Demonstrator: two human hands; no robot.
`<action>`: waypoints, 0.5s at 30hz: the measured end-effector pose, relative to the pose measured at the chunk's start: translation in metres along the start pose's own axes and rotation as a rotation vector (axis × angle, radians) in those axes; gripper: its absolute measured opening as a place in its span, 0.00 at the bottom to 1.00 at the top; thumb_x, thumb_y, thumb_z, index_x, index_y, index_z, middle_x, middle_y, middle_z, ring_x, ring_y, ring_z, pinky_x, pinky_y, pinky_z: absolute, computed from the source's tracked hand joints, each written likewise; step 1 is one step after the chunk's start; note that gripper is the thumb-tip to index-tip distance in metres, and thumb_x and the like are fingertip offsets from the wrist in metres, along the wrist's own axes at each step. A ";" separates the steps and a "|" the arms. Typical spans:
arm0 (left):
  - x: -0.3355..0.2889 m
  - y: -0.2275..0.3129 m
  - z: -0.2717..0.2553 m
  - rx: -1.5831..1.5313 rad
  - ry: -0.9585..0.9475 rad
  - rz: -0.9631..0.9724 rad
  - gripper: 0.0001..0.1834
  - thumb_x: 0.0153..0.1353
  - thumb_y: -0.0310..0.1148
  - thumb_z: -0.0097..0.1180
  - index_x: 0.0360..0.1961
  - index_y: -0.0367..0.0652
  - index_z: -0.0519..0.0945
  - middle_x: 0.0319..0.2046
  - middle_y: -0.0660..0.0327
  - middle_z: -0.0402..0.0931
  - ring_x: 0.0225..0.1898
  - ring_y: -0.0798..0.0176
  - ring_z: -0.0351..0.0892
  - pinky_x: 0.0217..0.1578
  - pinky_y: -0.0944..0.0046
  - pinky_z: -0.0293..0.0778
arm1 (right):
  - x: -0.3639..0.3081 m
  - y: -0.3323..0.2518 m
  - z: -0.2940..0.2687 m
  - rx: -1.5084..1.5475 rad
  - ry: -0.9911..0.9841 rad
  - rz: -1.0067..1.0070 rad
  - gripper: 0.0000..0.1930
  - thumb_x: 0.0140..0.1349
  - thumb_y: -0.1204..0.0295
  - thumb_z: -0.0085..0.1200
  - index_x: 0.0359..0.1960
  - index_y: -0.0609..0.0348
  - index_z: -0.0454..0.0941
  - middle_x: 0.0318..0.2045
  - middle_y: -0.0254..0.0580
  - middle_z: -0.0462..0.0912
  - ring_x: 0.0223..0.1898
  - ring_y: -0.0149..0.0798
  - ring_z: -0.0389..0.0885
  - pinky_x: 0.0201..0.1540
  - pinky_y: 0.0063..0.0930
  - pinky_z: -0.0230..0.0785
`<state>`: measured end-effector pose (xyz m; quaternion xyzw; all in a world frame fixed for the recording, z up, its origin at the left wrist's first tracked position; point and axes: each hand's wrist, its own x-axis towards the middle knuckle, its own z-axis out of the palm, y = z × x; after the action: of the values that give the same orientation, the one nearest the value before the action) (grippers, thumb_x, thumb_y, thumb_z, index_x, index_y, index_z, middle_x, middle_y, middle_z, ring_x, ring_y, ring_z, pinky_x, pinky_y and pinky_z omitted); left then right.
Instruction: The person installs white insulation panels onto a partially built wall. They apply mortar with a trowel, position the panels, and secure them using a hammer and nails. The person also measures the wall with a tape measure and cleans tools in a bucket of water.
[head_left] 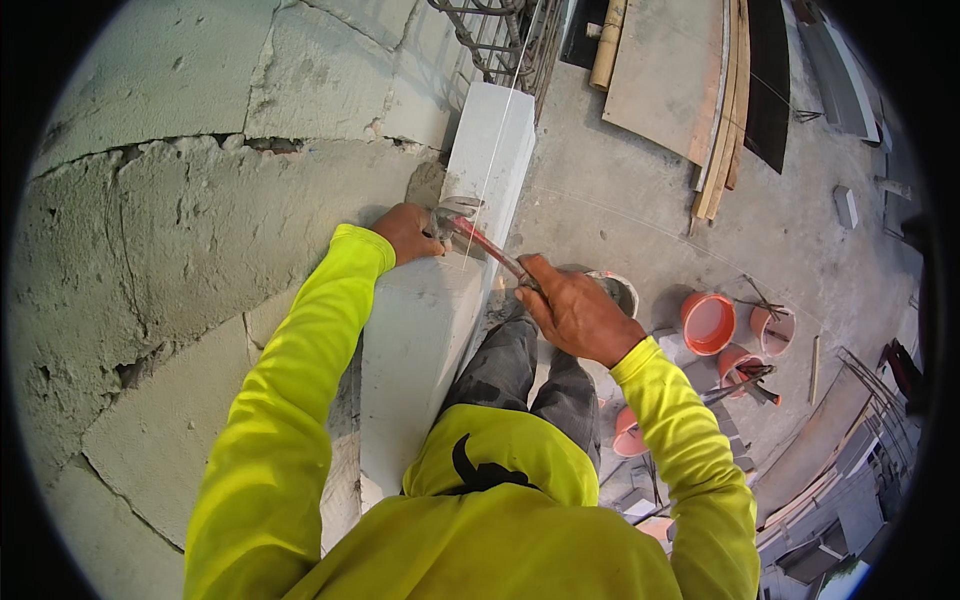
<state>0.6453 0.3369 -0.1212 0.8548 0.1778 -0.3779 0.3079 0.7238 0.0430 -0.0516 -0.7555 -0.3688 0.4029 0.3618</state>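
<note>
My right hand (585,310) is closed around the red handle of a claw hammer (488,243). The hammer's metal head lies right beside my left hand (405,234), over the gap between two pale grey blocks. Curled fingers of the left hand rest at the near block's (415,330) far edge; whatever they pinch, if anything, is hidden. Beyond the gap stands the far block (490,135), with grey mortar (427,185) at its left side. A thin white string (497,150) runs lengthwise over the blocks and past the hammer head.
Large rough wall blocks (230,230) fill the left. Steel bars (490,35) rise beyond the far block. On the floor at right lie a plywood sheet (660,80) and timber strips (735,120). Several orange buckets (687,325) stand nearer, and a mortar-stained bucket (630,295) sits behind my right hand.
</note>
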 end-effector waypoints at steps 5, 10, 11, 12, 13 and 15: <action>-0.005 0.006 -0.008 -0.048 -0.093 -0.024 0.17 0.53 0.37 0.65 0.39 0.34 0.86 0.45 0.41 0.82 0.45 0.48 0.84 0.47 0.58 0.76 | 0.000 0.005 0.006 0.067 0.026 -0.072 0.14 0.71 0.68 0.49 0.51 0.63 0.64 0.29 0.66 0.80 0.31 0.68 0.79 0.35 0.56 0.70; -0.024 0.031 -0.020 -0.899 0.129 -0.235 0.25 0.59 0.34 0.58 0.56 0.30 0.77 0.49 0.42 0.80 0.52 0.48 0.81 0.54 0.60 0.73 | -0.004 0.009 0.008 0.135 0.082 -0.052 0.14 0.70 0.68 0.49 0.51 0.63 0.64 0.29 0.66 0.80 0.31 0.68 0.78 0.35 0.56 0.70; -0.031 0.035 -0.024 -0.721 0.272 -0.069 0.26 0.61 0.33 0.56 0.58 0.30 0.75 0.49 0.42 0.80 0.52 0.47 0.80 0.55 0.60 0.73 | -0.006 0.009 0.009 0.169 0.101 -0.045 0.14 0.70 0.68 0.49 0.51 0.63 0.64 0.29 0.66 0.79 0.31 0.69 0.78 0.35 0.57 0.70; -0.051 0.034 -0.023 -0.514 0.394 0.010 0.27 0.62 0.33 0.55 0.60 0.29 0.72 0.49 0.42 0.81 0.53 0.46 0.80 0.56 0.59 0.72 | -0.005 0.009 0.010 0.238 0.069 -0.054 0.14 0.70 0.69 0.49 0.51 0.63 0.64 0.28 0.66 0.79 0.31 0.69 0.78 0.35 0.57 0.70; -0.073 0.034 -0.018 -0.311 0.543 0.127 0.28 0.63 0.33 0.53 0.62 0.28 0.70 0.49 0.42 0.81 0.53 0.44 0.79 0.56 0.58 0.72 | -0.006 0.008 0.012 0.189 0.071 -0.024 0.14 0.70 0.69 0.49 0.51 0.63 0.64 0.28 0.66 0.79 0.31 0.69 0.78 0.34 0.57 0.70; -0.109 0.041 0.009 0.106 0.829 0.177 0.25 0.66 0.34 0.50 0.59 0.28 0.72 0.48 0.40 0.81 0.51 0.41 0.80 0.55 0.55 0.73 | -0.004 0.008 0.015 0.100 0.054 0.001 0.14 0.70 0.70 0.50 0.51 0.63 0.64 0.27 0.66 0.79 0.31 0.69 0.78 0.34 0.57 0.69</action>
<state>0.5920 0.2926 -0.0274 0.9611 0.1928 0.0171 0.1971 0.7113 0.0396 -0.0633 -0.7473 -0.3382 0.4001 0.4088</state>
